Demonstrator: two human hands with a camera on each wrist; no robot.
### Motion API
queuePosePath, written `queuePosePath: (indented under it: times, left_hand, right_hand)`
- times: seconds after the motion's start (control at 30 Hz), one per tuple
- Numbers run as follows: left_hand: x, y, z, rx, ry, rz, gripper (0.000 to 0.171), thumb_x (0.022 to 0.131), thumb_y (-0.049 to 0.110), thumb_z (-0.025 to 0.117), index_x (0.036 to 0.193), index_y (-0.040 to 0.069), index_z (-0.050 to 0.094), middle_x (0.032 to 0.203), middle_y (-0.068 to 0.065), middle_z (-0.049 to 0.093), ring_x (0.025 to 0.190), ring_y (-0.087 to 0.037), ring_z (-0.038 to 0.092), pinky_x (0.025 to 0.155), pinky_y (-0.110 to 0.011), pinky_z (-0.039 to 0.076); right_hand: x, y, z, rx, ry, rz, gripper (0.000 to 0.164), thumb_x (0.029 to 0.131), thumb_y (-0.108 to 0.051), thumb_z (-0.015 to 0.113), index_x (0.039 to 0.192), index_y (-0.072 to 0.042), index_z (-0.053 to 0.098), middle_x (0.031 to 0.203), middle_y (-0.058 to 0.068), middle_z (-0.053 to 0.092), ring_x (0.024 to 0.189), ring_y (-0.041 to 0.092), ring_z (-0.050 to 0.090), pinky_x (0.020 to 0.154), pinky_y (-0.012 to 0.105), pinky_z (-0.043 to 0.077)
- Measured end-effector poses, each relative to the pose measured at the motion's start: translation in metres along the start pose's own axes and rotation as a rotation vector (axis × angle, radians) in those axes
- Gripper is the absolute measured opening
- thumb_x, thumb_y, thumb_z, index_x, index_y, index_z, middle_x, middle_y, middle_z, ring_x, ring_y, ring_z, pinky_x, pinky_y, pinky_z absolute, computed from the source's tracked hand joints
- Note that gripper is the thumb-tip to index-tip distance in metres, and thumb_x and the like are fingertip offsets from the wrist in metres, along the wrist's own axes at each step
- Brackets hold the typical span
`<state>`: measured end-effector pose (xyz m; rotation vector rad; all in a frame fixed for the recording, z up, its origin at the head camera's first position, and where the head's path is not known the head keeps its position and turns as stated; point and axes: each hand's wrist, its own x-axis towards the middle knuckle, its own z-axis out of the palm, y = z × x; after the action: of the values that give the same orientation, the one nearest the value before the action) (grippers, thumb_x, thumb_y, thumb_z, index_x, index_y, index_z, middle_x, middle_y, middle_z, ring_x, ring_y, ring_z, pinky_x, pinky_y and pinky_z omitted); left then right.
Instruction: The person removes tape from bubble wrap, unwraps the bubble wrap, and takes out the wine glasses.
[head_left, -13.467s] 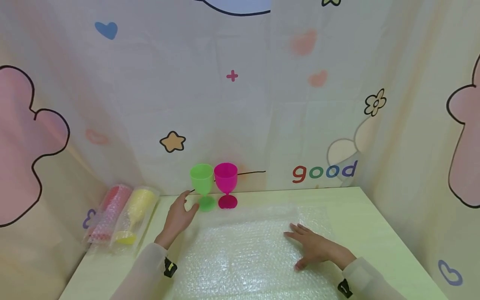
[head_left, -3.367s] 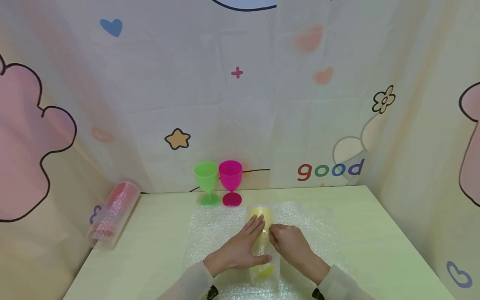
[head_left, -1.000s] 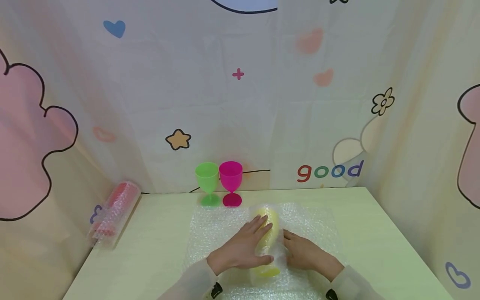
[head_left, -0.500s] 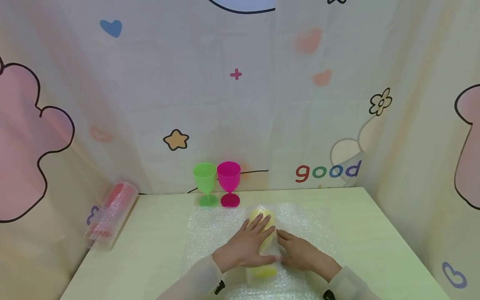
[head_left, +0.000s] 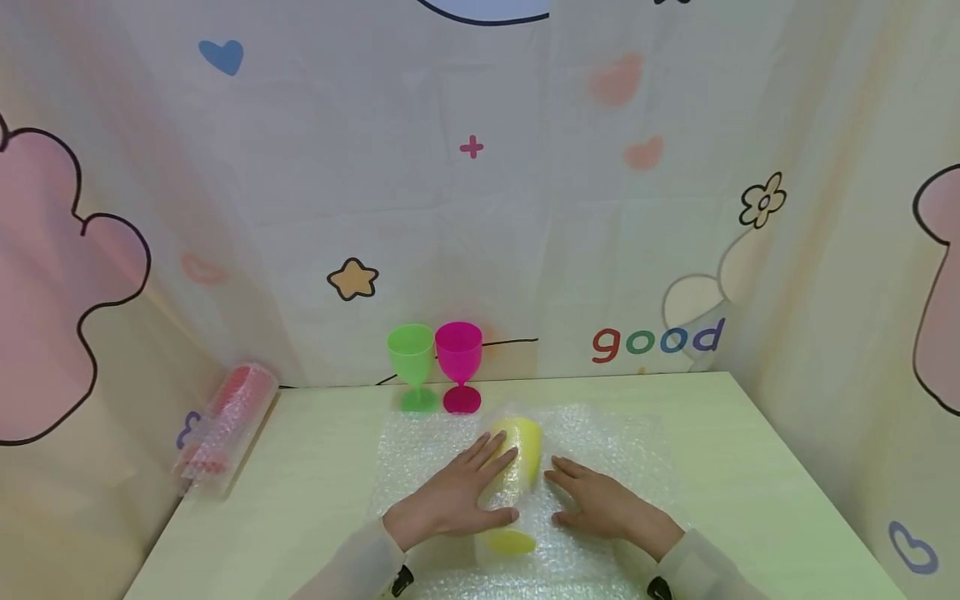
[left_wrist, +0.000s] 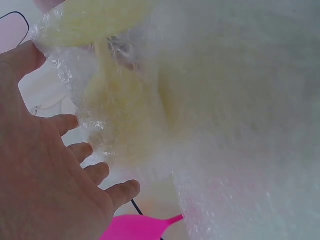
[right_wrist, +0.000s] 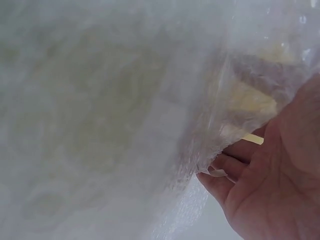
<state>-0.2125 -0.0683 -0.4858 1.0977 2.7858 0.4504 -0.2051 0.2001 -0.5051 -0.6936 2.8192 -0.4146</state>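
A yellow goblet (head_left: pixel 528 442) lies on its side in bubble wrap, its foot nearest the person, on top of a wide bubble wrap sheet (head_left: pixel 615 429). The left hand (head_left: pixel 453 500) rests over its left side with fingers spread. To its right, the right hand (head_left: pixel 603 504) touches the bubble wrap with extended fingers, thumb held apart. Through cloudy plastic, the left wrist view shows the goblet's round foot (left_wrist: pixel 95 20) and stem. In the right wrist view, fingers (right_wrist: pixel 217 187) meet a loose edge of wrap (right_wrist: pixel 165 125), which hides part of the goblet.
A green goblet (head_left: pixel 412 354) and a magenta goblet (head_left: pixel 460 354) stand upright at the table's back edge. A red bundle in bubble wrap (head_left: pixel 232 425) lies at the left edge. A printed curtain (head_left: pixel 480 225) hangs behind the table.
The yellow goblet came from the left edge onto the sheet. Within the last half second it has shifted slightly left with the left hand, and its upper part shows more plainly. The hands have moved apart.
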Motion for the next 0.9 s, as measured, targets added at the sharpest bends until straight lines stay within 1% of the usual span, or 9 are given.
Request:
queuePosePath:
  times: [0.23, 0.33, 0.43, 0.53, 0.63, 0.7, 0.8, 0.83, 0.9]
  left_hand:
    - [-0.014, -0.019, -0.001, -0.078, -0.033, -0.034, 0.085, 0.091, 0.070, 0.046, 0.158, 0.033, 0.012, 0.168, 0.006, 0.001, 0.155, -0.025, 0.006, 0.120, -0.052, 0.028]
    - [-0.018, -0.022, -0.001, -0.112, -0.042, -0.045, 0.086, 0.090, 0.071, 0.046, 0.159, 0.033, 0.011, 0.168, 0.007, 0.000, 0.155, -0.024, 0.006, 0.118, -0.053, 0.030]
    - [-0.020, -0.023, -0.001, -0.119, -0.029, -0.045, 0.086, 0.090, 0.071, 0.047, 0.159, 0.032, 0.013, 0.168, 0.005, 0.002, 0.155, -0.023, 0.007, 0.119, -0.053, 0.028]
    - [-0.015, -0.019, -0.003, -0.099, 0.008, -0.042, 0.086, 0.089, 0.071, 0.047, 0.158, 0.031, 0.015, 0.168, 0.005, 0.004, 0.155, -0.021, 0.008, 0.122, -0.051, 0.022]
    - [-0.004, -0.009, -0.009, -0.062, 0.066, -0.012, 0.084, 0.090, 0.069, 0.049, 0.158, 0.029, 0.018, 0.168, 0.003, 0.007, 0.155, -0.022, 0.009, 0.123, -0.051, 0.019]
    - [0.005, 0.000, -0.013, -0.030, 0.089, 0.018, 0.082, 0.091, 0.065, 0.050, 0.158, 0.028, 0.019, 0.168, 0.002, 0.007, 0.155, -0.023, 0.008, 0.123, -0.053, 0.019]
    - [0.018, 0.012, -0.017, 0.023, 0.090, 0.057, 0.080, 0.093, 0.061, 0.051, 0.158, 0.027, 0.020, 0.168, 0.001, 0.007, 0.155, -0.025, 0.006, 0.122, -0.056, 0.019]
    - [0.021, 0.014, -0.017, 0.049, 0.084, 0.057, 0.079, 0.093, 0.062, 0.050, 0.158, 0.027, 0.021, 0.168, 0.001, 0.007, 0.155, -0.025, 0.006, 0.122, -0.057, 0.019]
    - [0.024, 0.016, -0.015, 0.090, 0.068, 0.031, 0.077, 0.093, 0.063, 0.047, 0.157, 0.027, 0.023, 0.168, 0.002, 0.008, 0.155, -0.024, 0.005, 0.122, -0.056, 0.018]
  right_hand:
    - [0.001, 0.001, 0.001, 0.004, -0.008, 0.002, 0.068, 0.088, -0.041, 0.070, 0.145, -0.011, 0.047, 0.158, 0.014, 0.035, 0.144, 0.035, 0.038, 0.111, 0.051, 0.040]
    - [0.001, 0.001, 0.001, 0.006, -0.006, -0.001, 0.069, 0.088, -0.041, 0.070, 0.145, -0.010, 0.047, 0.158, 0.015, 0.035, 0.144, 0.035, 0.038, 0.111, 0.051, 0.040]
    - [0.001, 0.002, 0.002, 0.009, -0.006, -0.003, 0.068, 0.088, -0.040, 0.070, 0.145, -0.011, 0.047, 0.158, 0.015, 0.035, 0.144, 0.035, 0.038, 0.111, 0.051, 0.040]
    - [0.001, 0.003, 0.001, 0.017, -0.013, 0.006, 0.068, 0.088, -0.041, 0.071, 0.145, -0.012, 0.048, 0.158, 0.015, 0.035, 0.144, 0.035, 0.038, 0.111, 0.052, 0.040]
    - [0.002, 0.004, 0.001, 0.025, -0.015, 0.018, 0.068, 0.087, -0.041, 0.071, 0.145, -0.013, 0.049, 0.158, 0.015, 0.036, 0.143, 0.035, 0.040, 0.111, 0.053, 0.040]
    - [0.002, 0.004, 0.001, 0.026, -0.012, 0.022, 0.068, 0.087, -0.042, 0.071, 0.145, -0.013, 0.049, 0.158, 0.015, 0.036, 0.142, 0.036, 0.041, 0.110, 0.054, 0.040]
    - [0.003, 0.004, 0.002, 0.025, -0.005, 0.022, 0.069, 0.087, -0.041, 0.071, 0.145, -0.013, 0.048, 0.157, 0.015, 0.036, 0.141, 0.036, 0.042, 0.109, 0.055, 0.041]
    - [0.003, 0.004, 0.002, 0.024, -0.003, 0.018, 0.069, 0.088, -0.041, 0.071, 0.145, -0.013, 0.048, 0.157, 0.015, 0.037, 0.140, 0.036, 0.043, 0.109, 0.055, 0.041]
    - [0.004, 0.003, 0.003, 0.032, -0.001, 0.010, 0.069, 0.087, -0.042, 0.071, 0.146, -0.013, 0.048, 0.157, 0.015, 0.037, 0.140, 0.037, 0.043, 0.109, 0.055, 0.041]
